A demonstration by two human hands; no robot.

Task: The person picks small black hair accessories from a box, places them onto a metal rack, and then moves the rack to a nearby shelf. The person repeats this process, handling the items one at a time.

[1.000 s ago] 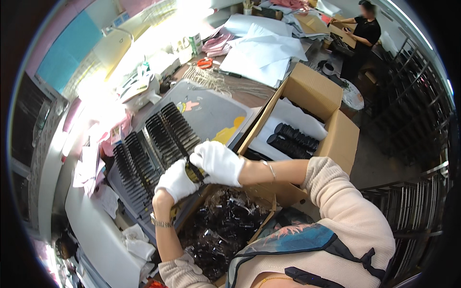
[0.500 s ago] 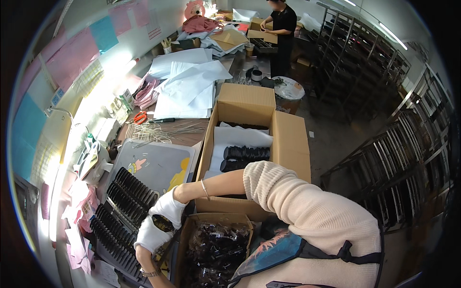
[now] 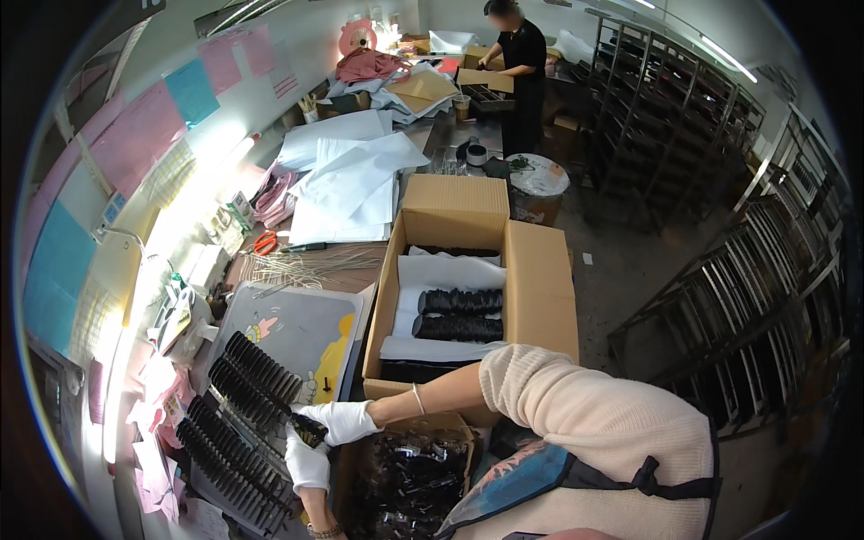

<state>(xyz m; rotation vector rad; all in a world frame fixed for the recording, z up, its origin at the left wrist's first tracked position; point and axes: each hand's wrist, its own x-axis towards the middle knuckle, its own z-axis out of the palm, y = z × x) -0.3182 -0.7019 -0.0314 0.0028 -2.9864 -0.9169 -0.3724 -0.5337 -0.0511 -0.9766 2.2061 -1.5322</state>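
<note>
Watching closely, I see the left hand [image 3: 308, 463] and right hand [image 3: 349, 421] with grip closed, pinching a dark piece [image 3: 310, 430] between them, beside rows of black pieces [image 3: 256, 367] already lined up; many loose pieces [image 3: 409, 475] seemingly remain, boxed below.

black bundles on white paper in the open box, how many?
2 visible, side by side on the white paper in the box: far bundle, near bundle. More may be hidden under the paper.
</note>
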